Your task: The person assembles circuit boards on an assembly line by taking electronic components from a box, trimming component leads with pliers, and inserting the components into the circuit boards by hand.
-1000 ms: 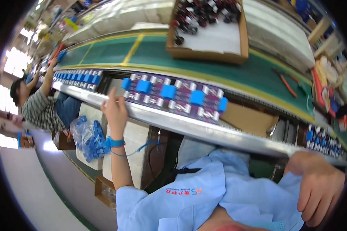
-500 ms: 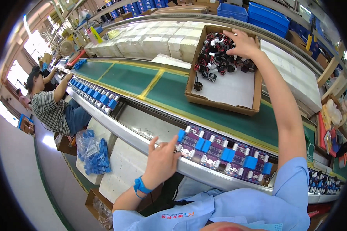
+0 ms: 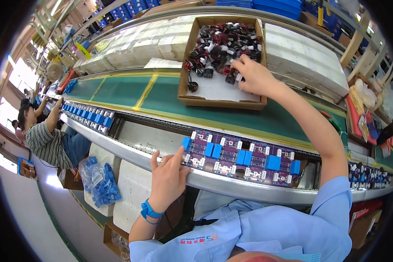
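My left hand (image 3: 168, 180) rests at the left end of a purple circuit board panel (image 3: 231, 171), its fingers apart and touching the edge by a blue block. White connectors and blue blocks stand in rows on the panel, which lies on the rail in front of me. My right hand (image 3: 255, 77) is inside a cardboard box (image 3: 222, 103), over the heap's near right side. Its thumb and fingers close around a black wired part (image 3: 230, 79) with a white plug, partly hidden by the fingers. Many similar black parts with red and black wires (image 3: 222, 46) fill the box's far side.
A green conveyor belt (image 3: 161, 94) runs beyond the rail, with white foam blocks (image 3: 131, 48) behind it. To the left lie a bag of blue blocks (image 3: 101, 181) and another row of boards (image 3: 85, 114). A person in a striped shirt (image 3: 48, 146) works farther left.
My right hand has drawn nearer within the box, from spread over the heap to closed on a part. My left hand stays at the panel's end. The whole view has shifted slightly.
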The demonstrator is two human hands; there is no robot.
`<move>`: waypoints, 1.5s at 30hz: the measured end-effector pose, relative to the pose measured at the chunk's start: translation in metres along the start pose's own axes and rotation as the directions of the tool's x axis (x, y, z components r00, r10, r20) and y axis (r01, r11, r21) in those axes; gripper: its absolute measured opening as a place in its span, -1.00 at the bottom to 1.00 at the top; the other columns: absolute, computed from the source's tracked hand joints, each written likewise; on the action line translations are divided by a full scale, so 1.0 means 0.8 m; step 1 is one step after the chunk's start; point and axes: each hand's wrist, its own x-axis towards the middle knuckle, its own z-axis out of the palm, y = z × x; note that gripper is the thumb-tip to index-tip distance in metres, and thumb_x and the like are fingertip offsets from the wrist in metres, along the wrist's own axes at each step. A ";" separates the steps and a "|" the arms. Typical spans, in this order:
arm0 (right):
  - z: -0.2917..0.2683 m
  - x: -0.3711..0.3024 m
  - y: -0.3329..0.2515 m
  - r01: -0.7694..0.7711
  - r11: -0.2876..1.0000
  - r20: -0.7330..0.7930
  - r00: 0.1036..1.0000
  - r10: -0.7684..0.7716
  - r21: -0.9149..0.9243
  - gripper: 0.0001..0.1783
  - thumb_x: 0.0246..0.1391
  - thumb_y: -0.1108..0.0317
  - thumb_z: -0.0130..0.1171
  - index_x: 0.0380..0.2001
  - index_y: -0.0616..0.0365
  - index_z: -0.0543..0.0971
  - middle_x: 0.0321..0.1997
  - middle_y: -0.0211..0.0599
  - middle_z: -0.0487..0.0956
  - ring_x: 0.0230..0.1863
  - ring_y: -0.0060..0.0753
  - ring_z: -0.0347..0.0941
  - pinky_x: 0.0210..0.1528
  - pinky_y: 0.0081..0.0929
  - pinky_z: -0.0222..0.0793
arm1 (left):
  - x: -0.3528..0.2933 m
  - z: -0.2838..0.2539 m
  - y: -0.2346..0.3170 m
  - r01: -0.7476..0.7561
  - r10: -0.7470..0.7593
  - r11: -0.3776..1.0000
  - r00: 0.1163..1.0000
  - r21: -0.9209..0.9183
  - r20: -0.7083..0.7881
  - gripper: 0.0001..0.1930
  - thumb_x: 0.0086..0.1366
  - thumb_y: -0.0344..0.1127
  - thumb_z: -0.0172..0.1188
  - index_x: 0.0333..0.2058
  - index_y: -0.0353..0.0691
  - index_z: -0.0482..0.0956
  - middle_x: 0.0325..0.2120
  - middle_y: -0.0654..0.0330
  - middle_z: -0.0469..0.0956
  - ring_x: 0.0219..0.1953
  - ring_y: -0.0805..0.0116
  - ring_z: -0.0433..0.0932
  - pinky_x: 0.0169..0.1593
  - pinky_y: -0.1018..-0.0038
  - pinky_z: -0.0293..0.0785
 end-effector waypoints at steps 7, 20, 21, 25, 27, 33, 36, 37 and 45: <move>-0.023 -0.021 0.006 -0.108 0.914 -0.144 0.974 0.176 0.391 -0.71 -0.08 0.37 0.32 -0.22 0.14 0.60 -0.43 -0.30 0.56 -0.34 -0.38 0.50 -0.25 -0.47 0.43 | 0.020 -0.023 0.020 -0.084 0.083 0.996 0.984 0.006 -0.156 -0.42 0.11 -0.46 0.25 0.16 -0.24 0.37 -0.28 0.22 0.58 -0.11 0.24 0.53 0.28 0.08 0.00; -0.110 -0.071 0.008 0.183 0.378 -0.342 0.844 0.412 0.907 -0.82 0.13 0.41 0.24 -0.19 0.19 0.62 -0.35 -0.50 0.60 -0.38 -0.73 0.39 -0.30 -0.71 0.32 | 0.121 -0.003 0.094 0.113 0.145 0.471 0.968 -0.875 0.204 -0.74 0.31 -0.32 0.16 -0.08 -0.31 0.54 -0.31 0.21 0.61 -0.18 0.36 0.55 0.05 0.41 0.35; -0.114 -0.084 -0.024 0.175 0.439 -0.355 0.858 0.372 0.881 -0.82 0.12 0.43 0.24 -0.19 0.20 0.61 -0.34 -0.49 0.59 -0.38 -0.72 0.40 -0.30 -0.71 0.33 | 0.128 0.005 0.101 0.315 0.194 0.102 0.924 -0.944 0.330 -0.75 0.36 -0.28 0.13 -0.10 -0.34 0.55 -0.33 0.23 0.61 -0.20 0.42 0.54 -0.01 0.47 0.40; -0.136 -0.153 -0.099 0.136 0.615 -0.332 0.918 0.218 0.777 -0.82 0.04 0.53 0.23 -0.23 0.23 0.60 -0.33 -0.39 0.61 -0.31 -0.67 0.50 -0.25 -0.67 0.43 | 0.135 0.028 0.147 0.076 0.046 0.180 0.995 -0.981 0.086 -0.79 0.36 -0.23 0.12 -0.31 -0.28 0.54 -0.43 0.30 0.54 -0.31 0.45 0.53 -0.10 0.43 0.47; -0.143 -0.182 -0.115 0.094 0.584 -0.273 0.935 0.227 0.806 -0.82 0.04 0.57 0.22 -0.24 0.23 0.59 -0.33 -0.41 0.58 -0.30 -0.67 0.50 -0.22 -0.68 0.43 | 0.140 0.019 0.150 -0.629 0.418 0.730 0.721 -0.268 -0.552 -0.83 0.16 -0.25 0.24 -0.35 -0.19 0.53 -0.40 0.32 0.54 -0.29 0.35 0.55 -0.05 0.38 0.47; -0.153 -0.217 -0.119 -0.074 0.349 0.030 0.991 0.130 0.934 -0.67 0.02 0.55 0.22 -0.11 0.22 0.47 -0.31 -0.47 0.45 -0.28 -0.70 0.38 -0.20 -0.72 0.33 | 0.112 0.031 0.175 -0.719 0.932 0.361 0.261 0.594 -0.251 -0.79 0.09 -0.26 0.08 -0.29 -0.09 0.56 -0.22 0.33 0.55 0.10 0.35 0.40 0.36 0.27 0.13; -0.148 -0.221 -0.114 -0.140 0.320 0.106 0.987 0.121 0.937 -0.67 0.05 0.49 0.21 -0.09 0.22 0.45 -0.26 -0.45 0.45 -0.24 -0.69 0.38 -0.18 -0.71 0.32 | 0.115 0.004 0.182 -0.739 0.974 0.227 0.185 0.635 -0.134 -0.80 0.01 -0.29 0.10 -0.38 -0.17 0.60 -0.29 0.28 0.57 0.02 0.28 0.46 0.35 0.28 0.13; -0.143 -0.220 -0.112 -0.181 0.352 0.136 0.979 0.150 0.918 -0.67 0.07 0.45 0.20 -0.07 0.23 0.45 -0.23 -0.42 0.47 -0.22 -0.67 0.40 -0.18 -0.70 0.32 | 0.117 0.000 0.183 -0.777 0.983 0.182 0.143 0.603 -0.113 -0.82 -0.01 -0.30 0.11 -0.42 -0.20 0.60 -0.35 0.26 0.58 -0.06 0.25 0.51 0.34 0.28 0.15; -0.129 -0.273 -0.075 -0.421 0.393 0.386 0.907 0.169 0.817 -0.39 0.13 0.01 0.23 0.03 0.32 0.46 -0.16 -0.30 0.56 -0.28 -0.57 0.51 -0.28 -0.64 0.38 | 0.140 0.028 0.173 -0.732 0.759 0.634 0.526 0.251 -0.383 -0.88 -0.07 -0.32 0.15 -0.67 -0.20 0.54 -0.67 0.21 0.48 -0.48 0.27 0.55 0.17 0.23 0.30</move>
